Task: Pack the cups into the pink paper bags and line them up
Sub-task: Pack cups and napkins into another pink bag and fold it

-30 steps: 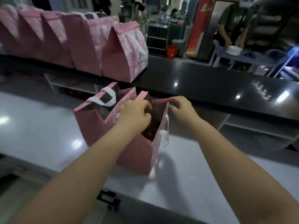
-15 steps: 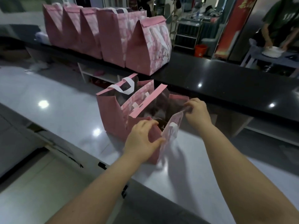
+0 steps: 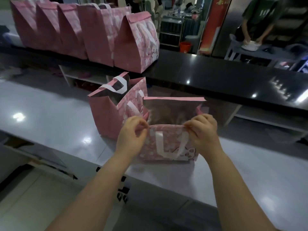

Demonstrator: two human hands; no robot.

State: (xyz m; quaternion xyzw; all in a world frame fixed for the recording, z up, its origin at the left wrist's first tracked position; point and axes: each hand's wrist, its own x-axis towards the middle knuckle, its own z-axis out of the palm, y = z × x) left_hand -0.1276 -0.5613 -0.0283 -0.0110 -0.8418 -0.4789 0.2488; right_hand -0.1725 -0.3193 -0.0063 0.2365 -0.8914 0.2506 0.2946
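Note:
A pink paper bag (image 3: 168, 145) with white handles stands open on the white counter (image 3: 50, 117), its printed face toward me. My left hand (image 3: 131, 135) pinches the left corner of its near rim. My right hand (image 3: 204, 130) pinches the right corner. The silvery inside shows, and what it holds is too blurred to make out. A second open pink bag (image 3: 108, 114) stands just behind and to the left, touching it. No cup is plainly visible.
Several closed pink bags (image 3: 86, 30) stand in a row on the black upper counter (image 3: 216, 72) at the back left. A person (image 3: 260, 22) handles white plates at a table at the far right. An orange bucket (image 3: 185, 46) sits on the floor behind.
The near bag has turned so that its broad face points at me. Both hands moved from its side edges to the two corners of the near rim.

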